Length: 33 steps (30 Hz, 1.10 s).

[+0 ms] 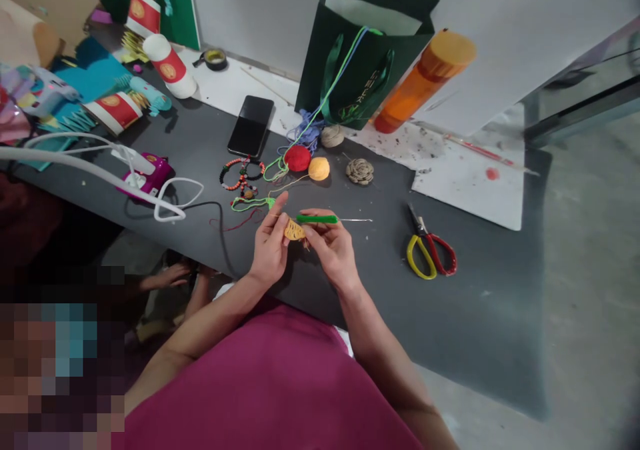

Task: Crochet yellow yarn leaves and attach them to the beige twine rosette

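My left hand (271, 253) pinches a small yellow crochet piece (294, 231) between thumb and fingers, its forefinger raised. My right hand (334, 250) grips a crochet hook (317, 219) by the green handle; its metal shaft points right, away from the piece. The right thumb also touches the piece's right edge. A thin yellow strand runs from near my left forefinger to a yellow yarn ball (319, 169). Beside that ball lie a red yarn ball (297, 159), a beige ball (332, 136) and tangled blue yarn (306, 132). Green yarn (253, 203) lies just beyond my left hand.
Scissors (430, 247) lie to the right. A phone (251, 126), beaded bracelets (233, 174) and a grey-brown yarn coil (360, 171) are on the table (480, 317). Behind stand a green paper bag (365, 57) and an orange bottle (423, 83). White cables (90, 160) cross the left; another person sits there.
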Motion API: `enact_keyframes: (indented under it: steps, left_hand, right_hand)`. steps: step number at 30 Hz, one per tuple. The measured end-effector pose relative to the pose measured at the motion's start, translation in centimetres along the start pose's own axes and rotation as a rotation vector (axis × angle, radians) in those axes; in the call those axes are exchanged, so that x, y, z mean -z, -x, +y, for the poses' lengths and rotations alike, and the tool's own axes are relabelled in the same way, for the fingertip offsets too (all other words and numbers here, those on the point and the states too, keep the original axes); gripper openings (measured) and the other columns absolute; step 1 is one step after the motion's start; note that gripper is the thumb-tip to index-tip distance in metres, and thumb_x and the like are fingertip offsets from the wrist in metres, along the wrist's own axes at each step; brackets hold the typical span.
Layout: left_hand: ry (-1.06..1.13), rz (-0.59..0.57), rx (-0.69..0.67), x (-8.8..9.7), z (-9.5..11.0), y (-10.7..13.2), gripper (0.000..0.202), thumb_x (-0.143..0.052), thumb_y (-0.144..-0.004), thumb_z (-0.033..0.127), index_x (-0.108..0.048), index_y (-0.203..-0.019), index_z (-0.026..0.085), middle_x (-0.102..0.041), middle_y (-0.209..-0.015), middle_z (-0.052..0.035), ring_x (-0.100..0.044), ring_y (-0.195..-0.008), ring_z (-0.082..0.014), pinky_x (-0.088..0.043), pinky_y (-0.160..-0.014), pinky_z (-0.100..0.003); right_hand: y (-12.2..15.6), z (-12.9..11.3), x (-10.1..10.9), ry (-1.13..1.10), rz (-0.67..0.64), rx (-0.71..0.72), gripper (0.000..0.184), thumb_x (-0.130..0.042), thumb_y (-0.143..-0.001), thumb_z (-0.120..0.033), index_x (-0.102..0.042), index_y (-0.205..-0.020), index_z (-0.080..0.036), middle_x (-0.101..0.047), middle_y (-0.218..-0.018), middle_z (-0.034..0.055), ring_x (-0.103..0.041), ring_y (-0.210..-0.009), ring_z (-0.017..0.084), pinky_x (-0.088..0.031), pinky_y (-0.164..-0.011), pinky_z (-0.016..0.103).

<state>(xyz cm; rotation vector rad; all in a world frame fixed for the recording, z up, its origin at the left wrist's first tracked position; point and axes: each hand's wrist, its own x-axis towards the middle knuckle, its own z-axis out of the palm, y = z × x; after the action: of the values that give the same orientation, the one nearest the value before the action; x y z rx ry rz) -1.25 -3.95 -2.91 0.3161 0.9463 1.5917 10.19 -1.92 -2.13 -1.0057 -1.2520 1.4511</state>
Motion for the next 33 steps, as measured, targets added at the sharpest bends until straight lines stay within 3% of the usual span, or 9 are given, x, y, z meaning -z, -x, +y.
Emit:
enact_keyframes:
  steps: [6,10,16,24,33]
  left_hand:
    - [0.162,-0.057,0.251,0.0,-0.2,-0.6,0.045,-0.079,-0.084,0.024,-0.070,-0.128,0.024,-0.047,-0.055,0.0115,-0.039,-0.044,-0.0027,-0.042,-0.051,-0.015]
    - [0.207,-0.068,0.312,-0.3,0.0,-0.6,0.046,-0.074,-0.089,0.026,-0.065,-0.135,0.024,-0.044,-0.050,0.0115,-0.046,-0.046,-0.0061,-0.045,-0.052,-0.017]
    - [0.235,-0.083,0.253,-0.2,0.2,-0.7,0.045,-0.074,-0.089,0.027,-0.066,-0.133,0.028,-0.045,-0.048,0.0106,-0.051,-0.047,-0.0093,-0.044,-0.048,-0.020]
    - [0.186,-0.097,0.102,0.0,-0.4,-0.4,0.060,-0.084,-0.079,0.031,-0.066,-0.135,0.025,-0.052,-0.052,0.0115,-0.046,-0.041,-0.0066,-0.038,-0.039,-0.018]
    - [0.204,-0.033,0.103,-0.1,-0.3,-0.6,0.041,-0.089,-0.072,0.028,-0.078,-0.111,0.024,-0.052,-0.051,0.0109,-0.044,-0.041,-0.0055,-0.040,-0.041,-0.017]
  right_hand:
    - [0.3,0.3,-0.1,-0.091,-0.021,0.004,0.028,-0.075,-0.085,-0.044,-0.068,-0.106,-0.025,-0.070,-0.076,-0.0028,-0.060,-0.059,0.011,-0.054,-0.057,0.025]
    - [0.3,0.2,-0.1,-0.178,-0.054,0.008,0.026,-0.074,-0.087,-0.041,-0.064,-0.106,-0.025,-0.069,-0.072,-0.0041,-0.060,-0.057,0.010,-0.052,-0.058,0.024]
    - [0.3,-0.1,-0.3,-0.187,-0.066,0.011,0.031,-0.076,-0.086,-0.042,-0.061,-0.107,-0.025,-0.070,-0.071,-0.0043,-0.061,-0.057,0.011,-0.053,-0.059,0.025]
    - [0.7,-0.5,-0.5,0.067,-0.057,-0.076,0.037,-0.073,-0.084,-0.056,-0.066,-0.077,-0.021,-0.065,-0.065,-0.0021,-0.056,-0.047,0.009,-0.050,-0.048,0.024]
    - [0.4,-0.6,-0.4,0.040,-0.054,-0.138,0.041,-0.076,-0.079,-0.060,-0.066,-0.073,-0.022,-0.064,-0.057,-0.0027,-0.054,-0.046,0.009,-0.047,-0.047,0.023]
